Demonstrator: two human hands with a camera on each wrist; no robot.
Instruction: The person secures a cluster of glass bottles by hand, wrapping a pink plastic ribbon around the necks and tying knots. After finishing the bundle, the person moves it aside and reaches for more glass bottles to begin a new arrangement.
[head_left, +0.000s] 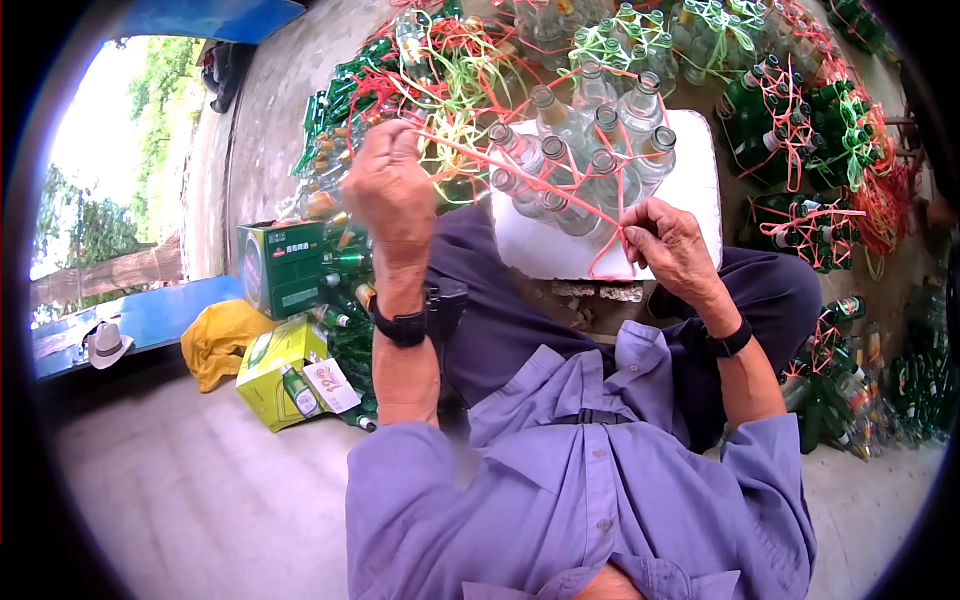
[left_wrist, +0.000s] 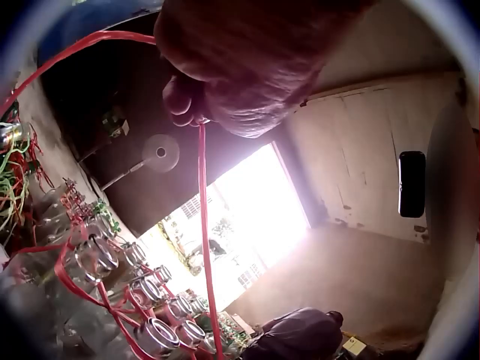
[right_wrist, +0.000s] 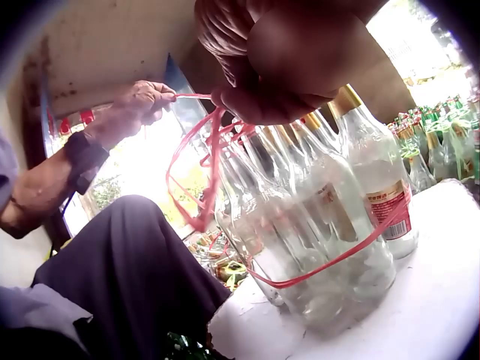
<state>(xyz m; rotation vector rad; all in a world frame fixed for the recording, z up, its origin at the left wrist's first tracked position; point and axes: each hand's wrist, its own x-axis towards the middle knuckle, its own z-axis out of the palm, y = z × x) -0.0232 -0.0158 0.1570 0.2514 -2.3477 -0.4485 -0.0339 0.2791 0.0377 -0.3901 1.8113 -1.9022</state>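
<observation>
A cluster of clear glass bottles point(head_left: 585, 150) stands on a white board point(head_left: 700, 190) over my knees, wound with red plastic string point(head_left: 520, 165). My left hand point(head_left: 388, 185) is raised to the left and grips the string, which runs taut to the bottles. My right hand point(head_left: 662, 240) pinches the string at the near side of the cluster. In the left wrist view, the left hand point(left_wrist: 240, 67) holds the string point(left_wrist: 202, 240) above the bottle mouths point(left_wrist: 142, 300). In the right wrist view, the right hand point(right_wrist: 262, 67) holds string loops point(right_wrist: 206, 172) beside the bottles point(right_wrist: 330, 217).
Tied bundles of green bottles point(head_left: 790, 130) and clear bottles point(head_left: 620, 35) fill the ground ahead and to the right. Green cartons point(head_left: 282, 268), a yellow-green box point(head_left: 285, 375) and a yellow bag point(head_left: 218, 340) lie to the left. Bare concrete floor point(head_left: 180, 490) spreads at the lower left.
</observation>
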